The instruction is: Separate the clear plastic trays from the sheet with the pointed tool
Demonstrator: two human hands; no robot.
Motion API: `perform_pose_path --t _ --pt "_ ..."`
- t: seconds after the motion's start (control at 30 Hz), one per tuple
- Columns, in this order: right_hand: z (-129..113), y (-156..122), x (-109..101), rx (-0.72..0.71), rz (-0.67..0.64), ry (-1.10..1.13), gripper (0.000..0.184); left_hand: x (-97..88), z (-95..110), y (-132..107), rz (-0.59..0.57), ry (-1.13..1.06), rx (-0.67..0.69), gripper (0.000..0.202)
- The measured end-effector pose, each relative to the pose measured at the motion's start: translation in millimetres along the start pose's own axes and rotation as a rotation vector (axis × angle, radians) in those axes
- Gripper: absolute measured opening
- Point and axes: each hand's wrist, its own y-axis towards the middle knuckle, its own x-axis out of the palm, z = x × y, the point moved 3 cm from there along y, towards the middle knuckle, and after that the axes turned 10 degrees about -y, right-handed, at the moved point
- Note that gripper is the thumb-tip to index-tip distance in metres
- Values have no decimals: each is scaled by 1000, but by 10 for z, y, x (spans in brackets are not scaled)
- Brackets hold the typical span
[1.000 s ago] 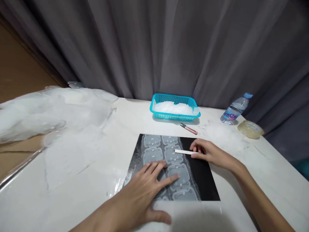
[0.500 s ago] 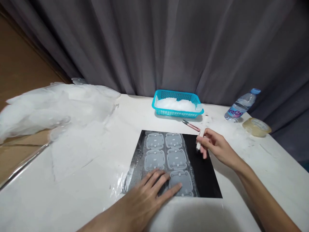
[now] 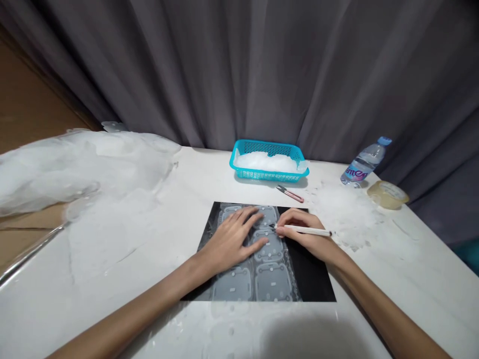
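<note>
A clear plastic sheet of grey-white rounded-square pieces lies over a black mat, its near end running past the mat's front edge onto the table. My left hand rests flat on the sheet's far left part, fingers spread, covering some pieces. In my right hand is a slim white pen-like tool, pinched near its dark pointed tip. That tip is at the sheet, around the gap between two pieces of the right column. Whether it is a pen or a craft knife I cannot tell.
Beyond the mat lie pink-handled thread snips and a turquoise basket holding white translucent pieces. A water bottle and a tape roll stand at right. A large heap of plastic film covers the left side. Clear scraps are scattered right.
My left hand has moved farther up the sheet. My right hand has come left, bringing the tool's tip onto the sheet. The sheet now reaches nearer, past the mat's front edge.
</note>
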Motion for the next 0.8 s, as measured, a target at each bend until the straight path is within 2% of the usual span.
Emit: perform_pose_path --t 0.07,0.2,0.47,0.63,0.8 --pt "8 2 6 17 -24 6 15 -22 4 14 -5 3 3 58" --pt "38 12 4 -42 -70 -5 15 -57 15 87 0 -4 -4 54" --pt "111 65 53 -52 -143 39 16 0 -29 107 -17 -109 18 55" --pt "134 74 59 -89 -137 -24 17 -3 -27 110 -15 -126 18 54" --pt "45 64 56 -164 -123 -102 13 -5 -14 116 -3 -135 13 53"
